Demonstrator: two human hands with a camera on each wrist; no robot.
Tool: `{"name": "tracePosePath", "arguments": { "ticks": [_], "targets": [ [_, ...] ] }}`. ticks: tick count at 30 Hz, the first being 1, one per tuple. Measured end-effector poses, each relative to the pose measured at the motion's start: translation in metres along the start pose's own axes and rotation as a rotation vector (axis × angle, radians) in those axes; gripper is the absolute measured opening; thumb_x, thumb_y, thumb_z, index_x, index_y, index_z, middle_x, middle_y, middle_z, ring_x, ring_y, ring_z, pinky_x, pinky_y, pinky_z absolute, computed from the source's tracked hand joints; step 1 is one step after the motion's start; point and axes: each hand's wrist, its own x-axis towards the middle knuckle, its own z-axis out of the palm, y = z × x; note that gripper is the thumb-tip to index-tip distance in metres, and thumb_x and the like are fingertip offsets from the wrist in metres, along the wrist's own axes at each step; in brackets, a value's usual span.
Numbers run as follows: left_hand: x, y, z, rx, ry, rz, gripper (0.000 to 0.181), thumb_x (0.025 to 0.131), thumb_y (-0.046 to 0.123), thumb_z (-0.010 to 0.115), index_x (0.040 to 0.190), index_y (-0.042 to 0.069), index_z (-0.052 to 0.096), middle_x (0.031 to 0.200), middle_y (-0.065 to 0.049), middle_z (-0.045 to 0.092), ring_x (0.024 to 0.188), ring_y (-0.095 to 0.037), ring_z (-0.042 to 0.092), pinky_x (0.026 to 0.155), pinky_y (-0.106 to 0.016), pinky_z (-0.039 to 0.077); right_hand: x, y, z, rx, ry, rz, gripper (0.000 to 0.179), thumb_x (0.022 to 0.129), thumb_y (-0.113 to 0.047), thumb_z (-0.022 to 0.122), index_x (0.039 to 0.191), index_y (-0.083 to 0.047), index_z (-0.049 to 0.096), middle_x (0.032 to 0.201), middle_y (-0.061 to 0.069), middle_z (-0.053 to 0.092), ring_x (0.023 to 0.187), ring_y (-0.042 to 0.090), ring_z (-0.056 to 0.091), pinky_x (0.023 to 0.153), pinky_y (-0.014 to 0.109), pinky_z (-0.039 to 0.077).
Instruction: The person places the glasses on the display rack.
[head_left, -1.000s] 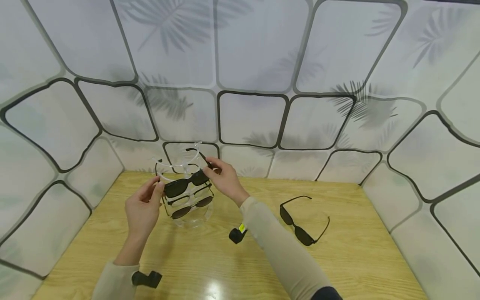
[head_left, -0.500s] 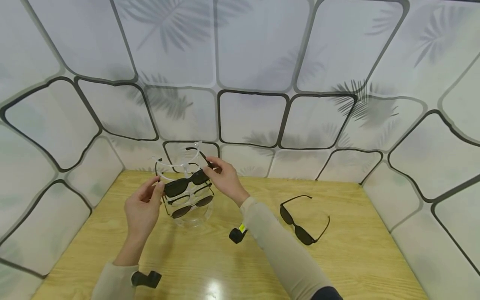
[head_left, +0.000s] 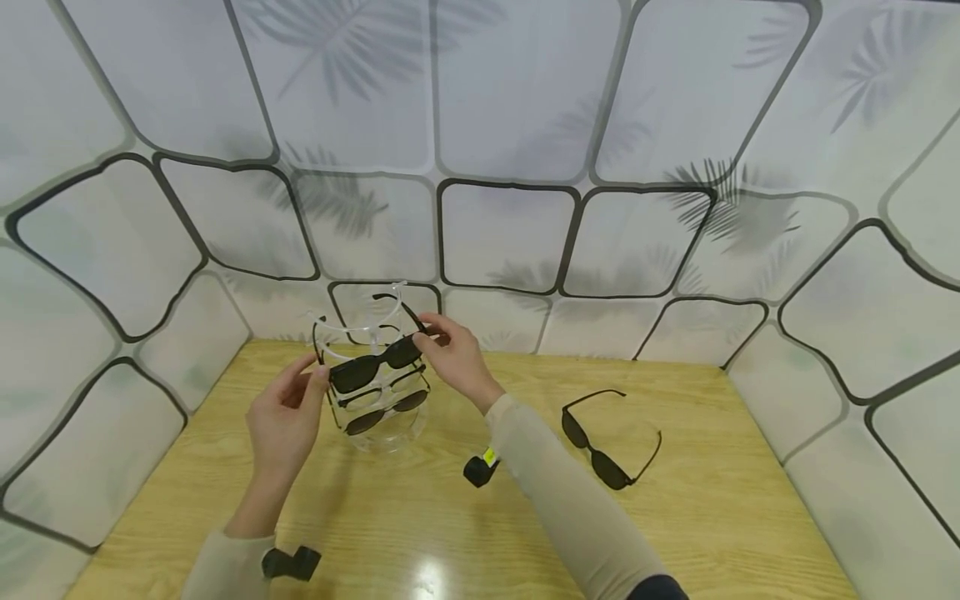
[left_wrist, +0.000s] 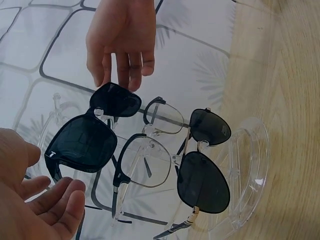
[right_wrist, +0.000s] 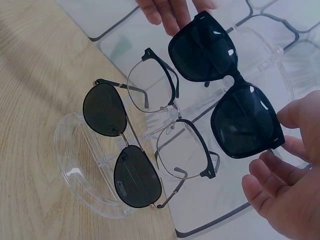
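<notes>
Black sunglasses [head_left: 375, 365] sit highest on a clear display stand [right_wrist: 70, 172], their bridge at its nose peg. At one end of them, my left hand [head_left: 283, 417] has its fingertips by the hinge; in the left wrist view its thumb stands apart from the frame. My right hand [head_left: 459, 358] is at the other end, thumb at the lens corner and fingers loosely extended around the hinge. Below sit clear-lens half-rim glasses [left_wrist: 145, 162], and dark aviator sunglasses [right_wrist: 137, 175] hang lowest. The temples are partly hidden.
Another pair of black sunglasses [head_left: 592, 450] lies with temples spread on the wooden table [head_left: 420, 517], right of my right forearm. Patterned panels [head_left: 495, 237] enclose the table at the back and both sides.
My right hand has shifted very slightly right, away from the top sunglasses' end. The left hand and the glasses on the stand look almost unchanged.
</notes>
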Motion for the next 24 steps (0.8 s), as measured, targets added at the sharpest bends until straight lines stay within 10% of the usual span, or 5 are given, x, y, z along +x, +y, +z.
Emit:
{"name": "tracePosePath", "arguments": {
  "ticks": [9, 24],
  "targets": [
    [-0.015, 0.005, -0.005, 0.082, 0.058, 0.1, 0.016, 0.093, 0.009, 0.07, 0.106, 0.002, 0.075, 0.087, -0.012, 0.073, 0.069, 0.011, 0.058, 0.065, -0.005, 0.045, -0.016, 0.01, -0.016, 0.043, 0.086, -0.004, 0.037, 0.1, -0.029, 0.061, 0.136, -0.019, 0.061, 0.123, 0.007, 0.066, 0.103, 0.023, 0.062, 0.084, 0.04, 0.053],
    [-0.045, 0.015, 0.034, -0.108, -0.172, 0.102, 0.02, 0.088, -0.001, 0.072, 0.108, 0.003, 0.073, 0.094, -0.01, 0.074, 0.076, 0.0, 0.065, 0.066, -0.014, 0.052, -0.063, 0.033, -0.05, 0.036, 0.282, 0.001, 0.026, 0.099, -0.023, 0.063, 0.123, -0.015, 0.069, 0.116, 0.005, 0.069, 0.097, 0.019, 0.063, 0.085, 0.037, 0.051]
  ]
}}
